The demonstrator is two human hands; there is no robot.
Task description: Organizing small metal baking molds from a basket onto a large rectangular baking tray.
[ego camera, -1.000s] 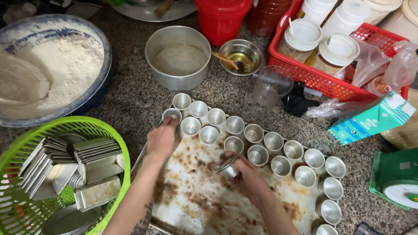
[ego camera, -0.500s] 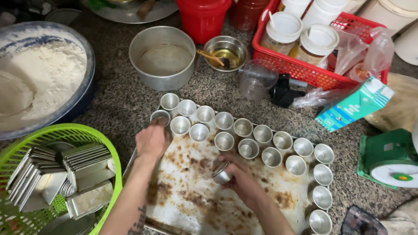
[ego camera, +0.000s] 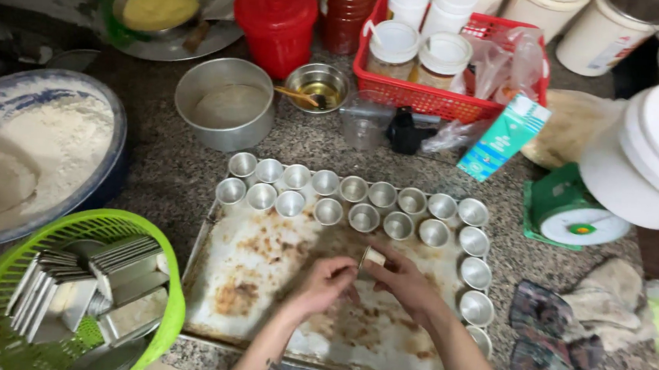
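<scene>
A stained metal baking tray (ego camera: 263, 280) lies on the granite counter, with several small round metal cups (ego camera: 329, 196) lined along its far and right edges. My right hand (ego camera: 404, 281) holds one small metal cup (ego camera: 373, 258) tilted over the tray's middle. My left hand (ego camera: 326, 284) has come beside it, fingers curled and touching the cup or the right fingers. Both forearms reach in from the bottom edge.
A green basket (ego camera: 71, 291) of square metal moulds sits at the lower left, a flour bowl (ego camera: 34, 152) above it. Behind the tray: a round tin (ego camera: 223, 110), a small oil bowl with a brush (ego camera: 316, 85), a red basket of jars (ego camera: 443, 70), a green scale (ego camera: 571, 215), cloths (ego camera: 565, 329).
My left hand has left the cups at the tray's far left corner and moved right to meet my right hand at the middle. The camera view has shifted.
</scene>
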